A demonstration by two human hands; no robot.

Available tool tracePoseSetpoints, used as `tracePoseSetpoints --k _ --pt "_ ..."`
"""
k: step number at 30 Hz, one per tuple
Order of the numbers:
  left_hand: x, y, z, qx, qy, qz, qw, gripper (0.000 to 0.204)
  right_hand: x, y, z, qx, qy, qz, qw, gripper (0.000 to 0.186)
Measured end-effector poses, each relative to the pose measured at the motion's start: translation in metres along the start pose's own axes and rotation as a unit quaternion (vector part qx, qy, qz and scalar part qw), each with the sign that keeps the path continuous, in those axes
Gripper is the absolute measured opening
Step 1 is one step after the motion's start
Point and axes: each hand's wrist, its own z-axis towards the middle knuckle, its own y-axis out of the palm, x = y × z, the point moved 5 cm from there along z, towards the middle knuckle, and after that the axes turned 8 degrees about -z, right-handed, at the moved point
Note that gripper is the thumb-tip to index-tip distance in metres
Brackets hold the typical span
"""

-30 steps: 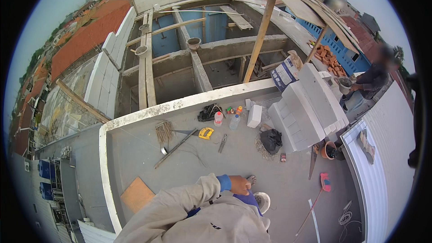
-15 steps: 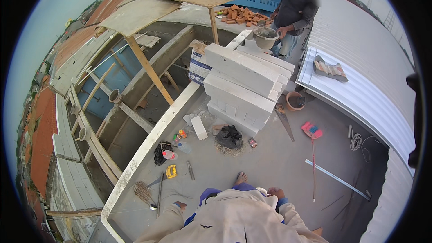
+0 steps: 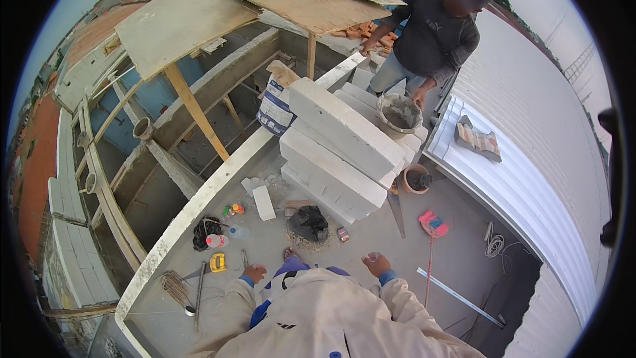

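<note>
My left hand and my right hand are held out either side of my body, both empty with loosely parted fingers. Near them on the grey floor lie a yellow-handled saw, a black plastic bag on grit and a small can. Beyond stands a stack of white blocks. A co-worker stands behind it, one hand gripping a mortar bucket at the stack's top, the other by the parapet.
A white parapet borders an open framework of concrete beams under plywood sheets on posts. Corrugated metal roofing lines the right. A pink-headed broom, a handsaw and coiled cable lie on the floor.
My view has swung right toward the block stack. The co-worker has come closer and lowered the bucket onto or just over the blocks. Both my hands now show, apart from each other.
</note>
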Motion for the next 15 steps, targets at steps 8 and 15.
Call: tracePoseSetpoints --k 8,15 --pt "0.036 -0.052 0.017 0.085 0.07 -0.141 0.984 0.029 -0.173 -0.166 0.14 0.164 -0.154 -0.115 0.968 0.093" --pt "-0.021 0.018 -0.035 0.182 -0.083 -0.283 0.938 0.038 -0.294 -0.262 0.263 0.222 -0.195 -0.219 0.93 0.117"
